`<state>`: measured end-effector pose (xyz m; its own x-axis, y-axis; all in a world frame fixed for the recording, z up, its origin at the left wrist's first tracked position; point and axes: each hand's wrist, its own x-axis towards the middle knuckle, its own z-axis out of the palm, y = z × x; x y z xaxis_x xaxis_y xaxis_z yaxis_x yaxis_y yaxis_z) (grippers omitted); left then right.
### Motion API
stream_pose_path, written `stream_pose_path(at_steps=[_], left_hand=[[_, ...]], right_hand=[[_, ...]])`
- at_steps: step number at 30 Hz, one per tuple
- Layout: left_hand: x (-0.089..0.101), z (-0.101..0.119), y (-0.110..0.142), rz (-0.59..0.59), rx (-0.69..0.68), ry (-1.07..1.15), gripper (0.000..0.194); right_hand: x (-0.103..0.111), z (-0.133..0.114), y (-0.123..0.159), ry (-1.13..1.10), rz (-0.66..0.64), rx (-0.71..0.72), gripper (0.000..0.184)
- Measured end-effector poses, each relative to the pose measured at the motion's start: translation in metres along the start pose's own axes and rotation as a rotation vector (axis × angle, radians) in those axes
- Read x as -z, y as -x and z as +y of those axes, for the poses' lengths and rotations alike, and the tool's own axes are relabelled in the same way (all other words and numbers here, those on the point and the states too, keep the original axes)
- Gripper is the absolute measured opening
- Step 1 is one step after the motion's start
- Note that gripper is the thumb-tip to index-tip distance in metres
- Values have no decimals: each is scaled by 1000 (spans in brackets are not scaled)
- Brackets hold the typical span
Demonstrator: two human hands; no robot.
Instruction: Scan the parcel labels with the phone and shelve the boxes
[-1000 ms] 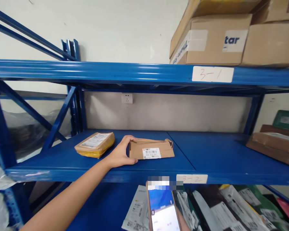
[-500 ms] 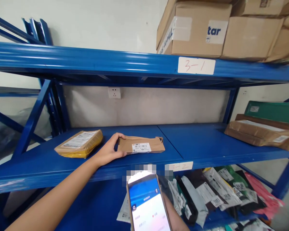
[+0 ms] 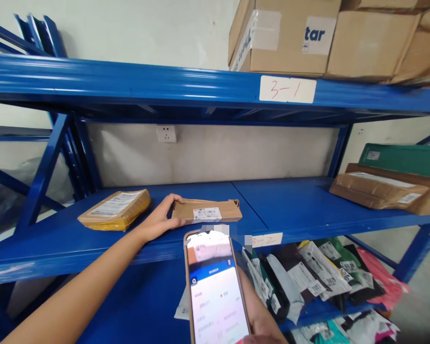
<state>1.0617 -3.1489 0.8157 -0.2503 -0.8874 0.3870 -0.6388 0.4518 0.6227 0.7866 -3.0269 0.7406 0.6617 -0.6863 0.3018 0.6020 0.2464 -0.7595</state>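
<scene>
Near the shelf edge (image 3: 161,253), brown box (image 3: 207,212); open room rightward

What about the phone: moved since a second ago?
Yes, up: the phone now overlaps the shelf edge labelled 3-2; earlier its top sat near that edge's underside.

the left forearm (image 3: 86,282), bare, slants up from the left and crosses the front edge of the shelf surface (image 3: 290,205), its wrist nearly straight. the left hand (image 3: 156,221) is over the surface, left of its middle — back of the hand upward, thumb nearer the front edge, fingers reaching toward the back edge, all bent in a pinching grip. the right hand (image 3: 261,313) is below the front edge — curled in a hold, fingers mostly hidden.
</scene>
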Motion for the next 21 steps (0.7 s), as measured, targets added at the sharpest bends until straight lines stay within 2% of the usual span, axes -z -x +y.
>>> stream_pose_path(at_steps=[3,10,15,18,21], left_hand=[[0,-1,-1,-6,13,-8,50],[0,-2,0,-8,19,26,48],[-1,-2,0,-2,-10,1,46],[0,-2,0,-5,-13,-1,46],[0,-3,-1,-10,-14,5,46]], right_hand=[[-3,-3,1,-22,19,9,113],[-6,-12,3,-26,-69,-42,108],[3,-3,2,7,19,47,112],[4,-4,2,6,44,52,104],[2,-8,2,-8,71,68,107]])
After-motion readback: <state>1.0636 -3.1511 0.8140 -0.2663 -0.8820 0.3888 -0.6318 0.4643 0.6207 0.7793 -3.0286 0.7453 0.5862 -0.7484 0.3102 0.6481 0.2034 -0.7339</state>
